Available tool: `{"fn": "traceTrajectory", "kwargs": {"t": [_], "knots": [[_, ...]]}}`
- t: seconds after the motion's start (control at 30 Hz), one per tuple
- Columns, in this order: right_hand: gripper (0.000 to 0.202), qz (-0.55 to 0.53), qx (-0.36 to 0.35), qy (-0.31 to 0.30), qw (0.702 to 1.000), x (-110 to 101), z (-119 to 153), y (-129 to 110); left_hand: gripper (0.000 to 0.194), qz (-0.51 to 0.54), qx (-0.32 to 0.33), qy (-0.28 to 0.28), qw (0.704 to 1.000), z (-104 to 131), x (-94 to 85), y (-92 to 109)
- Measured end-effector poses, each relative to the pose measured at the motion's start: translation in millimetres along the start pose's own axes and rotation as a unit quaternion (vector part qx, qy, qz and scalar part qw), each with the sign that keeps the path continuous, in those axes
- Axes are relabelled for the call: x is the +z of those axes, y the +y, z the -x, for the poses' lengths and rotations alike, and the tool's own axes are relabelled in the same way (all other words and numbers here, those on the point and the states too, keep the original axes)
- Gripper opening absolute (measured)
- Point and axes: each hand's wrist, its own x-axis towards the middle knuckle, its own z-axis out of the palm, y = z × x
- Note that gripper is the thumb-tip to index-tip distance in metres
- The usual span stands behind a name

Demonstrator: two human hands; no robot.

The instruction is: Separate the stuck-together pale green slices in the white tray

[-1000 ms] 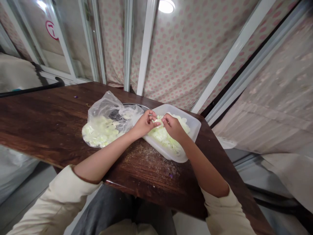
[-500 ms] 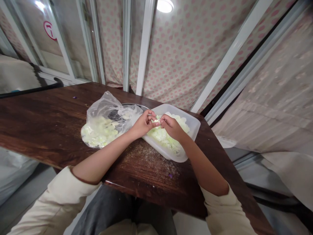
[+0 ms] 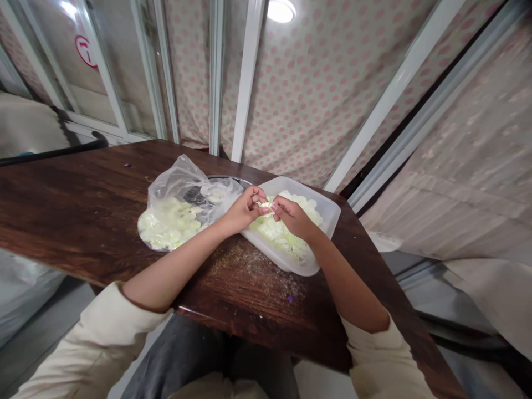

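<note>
Over a white plastic tub [image 3: 332, 213], my left hand [image 3: 246, 210] and my right hand [image 3: 292, 216] meet fingertip to fingertip. Both pinch one small pale yellow-green piece [image 3: 267, 208], thin and petal-like; its exact kind is too small to make out. Many similar pale pieces [image 3: 286, 239] lie heaped in the tub below. To the left, close to my left forearm, a clear plastic bag [image 3: 177, 183] lies on the table with more pale yellow-green pieces [image 3: 168, 224] in it.
The dark wooden table [image 3: 83, 205] has fine pale debris strewn near its front edge, with a purple scrap [image 3: 289, 298] among it. Behind the bag shows the rim of a round dark tray [image 3: 239, 180]. Framed glass panels with a dotted curtain [image 3: 311, 94] rise behind the table.
My fingers have shifted slightly around the small piece, and more of it shows between them. The tub and the bag stay put.
</note>
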Motion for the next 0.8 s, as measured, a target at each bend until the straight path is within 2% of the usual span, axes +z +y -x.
{"fn": "traceTrajectory", "kwargs": {"t": [0.17, 0.27, 0.4, 0.43, 0.6, 0.8], "knots": [[0.026, 0.065, -0.013, 0.04, 0.997, 0, 0, -4, 0.035, -0.008, -0.009, 0.026, 1.0, -2, 0.0, -3], [0.025, 0.109, -0.016, 0.089, 0.99, -1, -1, -1, 0.035, -0.024, -0.011, 0.042, 0.999, -2, 0.0, -5], [0.025, 0.122, 0.013, 0.159, 0.98, -4, -3, 8, 0.036, -0.031, -0.022, 0.04, 0.998, -1, 1.0, -3], [0.026, 0.11, 0.017, 0.152, 0.982, -4, -3, 10, 0.036, -0.026, -0.025, 0.037, 0.999, -1, 1.2, -2], [0.026, 0.024, 0.005, 0.038, 0.999, 0, -2, 6, 0.034, -0.003, -0.019, 0.019, 1.0, -1, 0.6, -1], [0.028, -0.006, -0.003, 0.01, 1.0, -2, 3, -4, 0.034, 0.004, -0.016, 0.006, 1.0, 0, -0.5, -3]]}}
